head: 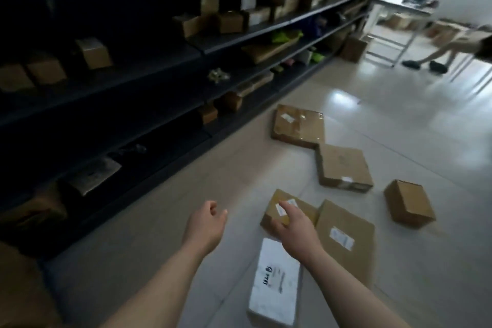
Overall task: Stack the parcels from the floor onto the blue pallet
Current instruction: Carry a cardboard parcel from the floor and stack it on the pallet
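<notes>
Gripping the small brown parcel [275,202] on the floor [186,194], your right hand [295,231] has its thumb at the near edge and its fingers over the top. Your left hand [207,224] hovers beside it, loosely curled, holding nothing. A white parcel [277,282] lies just nearer you.

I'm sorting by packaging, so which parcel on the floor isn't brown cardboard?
The white parcel, nearest the camera, just in front of the small brown box. It alone is white, with black writing; the other five are brown boxes.

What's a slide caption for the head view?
Right hand on a small brown parcel on the floor; left hand empty, dark shelves alongside.
</notes>
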